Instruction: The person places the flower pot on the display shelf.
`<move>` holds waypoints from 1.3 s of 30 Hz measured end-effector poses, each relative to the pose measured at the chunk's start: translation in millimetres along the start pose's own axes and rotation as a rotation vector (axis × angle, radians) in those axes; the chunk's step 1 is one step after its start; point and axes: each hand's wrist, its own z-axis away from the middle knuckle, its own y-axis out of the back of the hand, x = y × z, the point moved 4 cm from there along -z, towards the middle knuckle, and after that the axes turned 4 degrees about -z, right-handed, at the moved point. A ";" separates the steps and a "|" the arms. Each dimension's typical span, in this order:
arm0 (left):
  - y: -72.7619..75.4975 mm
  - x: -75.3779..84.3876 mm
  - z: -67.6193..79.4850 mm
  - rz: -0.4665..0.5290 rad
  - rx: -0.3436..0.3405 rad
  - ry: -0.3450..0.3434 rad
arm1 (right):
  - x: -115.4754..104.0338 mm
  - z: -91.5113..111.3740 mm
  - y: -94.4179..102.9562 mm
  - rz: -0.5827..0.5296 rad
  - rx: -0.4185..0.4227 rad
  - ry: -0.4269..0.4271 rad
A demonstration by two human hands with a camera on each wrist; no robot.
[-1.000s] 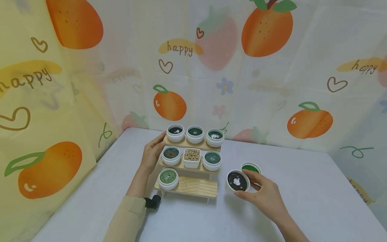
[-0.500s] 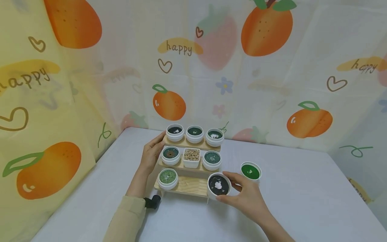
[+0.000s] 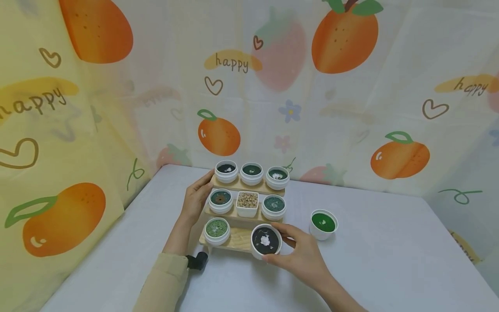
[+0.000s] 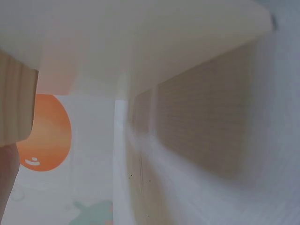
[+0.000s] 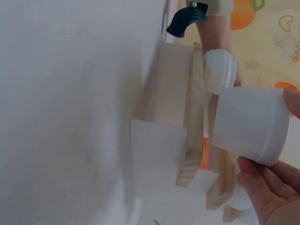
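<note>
In the head view, my right hand pinches a small white round cup by its rim, thumb in front. It has a dark filling with a white patch on top. The right wrist view shows this cup just above the bottom shelf, a gap under it. My left hand holds the left end of the three-tier wooden stand at its top shelf. In the left wrist view, a finger lies against the shelf's wooden end; the rest of that hand is hidden.
Three white cups, including one middle cup, line the top shelf. A square cup of tan bits sits between two round ones on the middle shelf. A green-speckled cup occupies the bottom left. A bright green cup stands on the white table.
My right hand has carried the dark-filled cup left, from beside the green cup to over the bottom shelf. The green cup is now fully uncovered. My left hand has stayed at the stand.
</note>
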 end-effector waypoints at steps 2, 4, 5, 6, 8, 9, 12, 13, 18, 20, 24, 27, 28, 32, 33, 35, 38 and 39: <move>0.0 -0.1 -0.1 -0.004 0.001 0.005 | -0.2 -1.2 -4.1 -0.003 -0.001 0.006; 0.0 -0.1 -0.3 -0.010 0.004 0.010 | -0.6 -2.7 -8.5 -0.005 -0.006 0.019; 0.0 -0.1 -0.3 -0.010 0.005 0.012 | -0.8 -3.6 -10.5 -0.012 -0.007 0.019; -0.1 0.0 -0.3 -0.011 0.006 0.013 | -1.4 -4.6 -12.6 -0.018 -0.009 0.022; -0.1 0.1 -0.3 -0.013 0.007 0.015 | -2.9 -6.3 -16.4 -0.025 -0.009 0.029; -0.1 0.1 -0.2 -0.015 0.007 0.015 | -3.7 -7.2 -18.1 -0.028 -0.008 0.025; 0.1 -0.1 -0.1 -0.016 0.008 0.016 | -5.7 -10.0 -23.4 -0.023 -0.006 0.009; 0.2 -0.2 -0.1 -0.016 0.010 0.015 | -6.1 -10.9 -25.0 -0.020 -0.005 -0.002; 0.7 -0.8 -0.6 -0.020 0.016 0.009 | -8.1 -15.0 -32.2 -0.009 0.006 -0.023; 0.5 -0.8 -0.8 -0.021 0.013 0.008 | -8.0 -16.3 -34.4 0.011 0.016 -0.012; 0.4 -0.9 -0.6 -0.018 0.012 0.006 | -7.0 -18.3 -38.2 0.059 0.035 0.008; 0.2 -1.1 -0.3 -0.016 0.015 0.005 | -6.7 -19.1 -40.0 0.075 0.046 0.018; 0.1 -1.1 -0.2 -0.015 0.015 0.005 | -6.8 -19.2 -40.4 0.078 0.050 0.020; -0.2 -1.0 0.0 -0.016 0.017 0.006 | -6.2 -19.3 -42.1 0.077 0.056 0.016; -0.2 -1.0 0.0 -0.016 0.018 0.007 | -6.0 -19.4 -42.5 0.075 0.058 0.014; -0.2 -1.1 -0.1 -0.017 0.020 0.007 | -5.5 -19.5 -43.4 0.069 0.062 0.006; 0.0 -1.3 -0.7 -0.015 0.020 0.004 | -5.1 -19.9 -44.5 0.064 0.069 -0.001; 0.0 -1.2 -0.8 -0.014 0.021 0.003 | -5.0 -20.0 -44.8 0.063 0.072 -0.003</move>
